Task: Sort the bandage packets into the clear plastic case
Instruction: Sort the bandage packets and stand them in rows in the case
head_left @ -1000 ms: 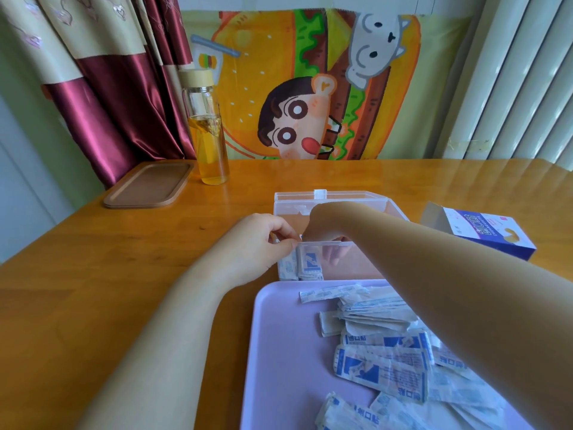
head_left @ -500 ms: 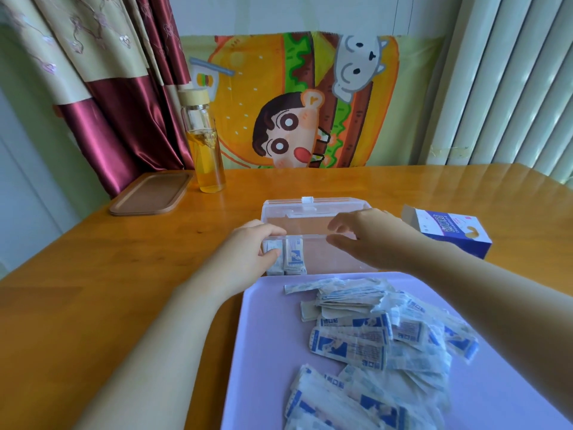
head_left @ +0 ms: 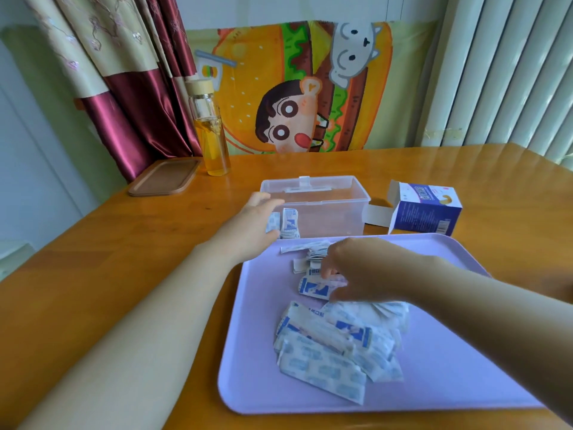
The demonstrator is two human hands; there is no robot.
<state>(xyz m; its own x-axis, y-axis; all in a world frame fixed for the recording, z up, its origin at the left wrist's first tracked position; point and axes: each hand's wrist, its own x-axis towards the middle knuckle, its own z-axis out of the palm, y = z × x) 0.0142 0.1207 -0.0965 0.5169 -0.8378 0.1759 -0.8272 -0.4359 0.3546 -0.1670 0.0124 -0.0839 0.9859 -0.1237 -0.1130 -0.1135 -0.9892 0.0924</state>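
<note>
Left hand (head_left: 254, 223) grips the clear case (head_left: 335, 212), right hand (head_left: 359, 270) pinches a bandage packet (head_left: 311, 287) on the lilac tray (head_left: 254, 342)

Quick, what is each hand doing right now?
Left hand: grips the clear case at its left end.
Right hand: curled over a bandage packet on the tray; grip cannot be told.

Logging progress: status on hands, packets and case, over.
Left hand grips clear plastic case, left end. Right hand on loose packets on purple tray, grip blurred. Few sorted packets upright in case. Opening unobstructed.
</note>
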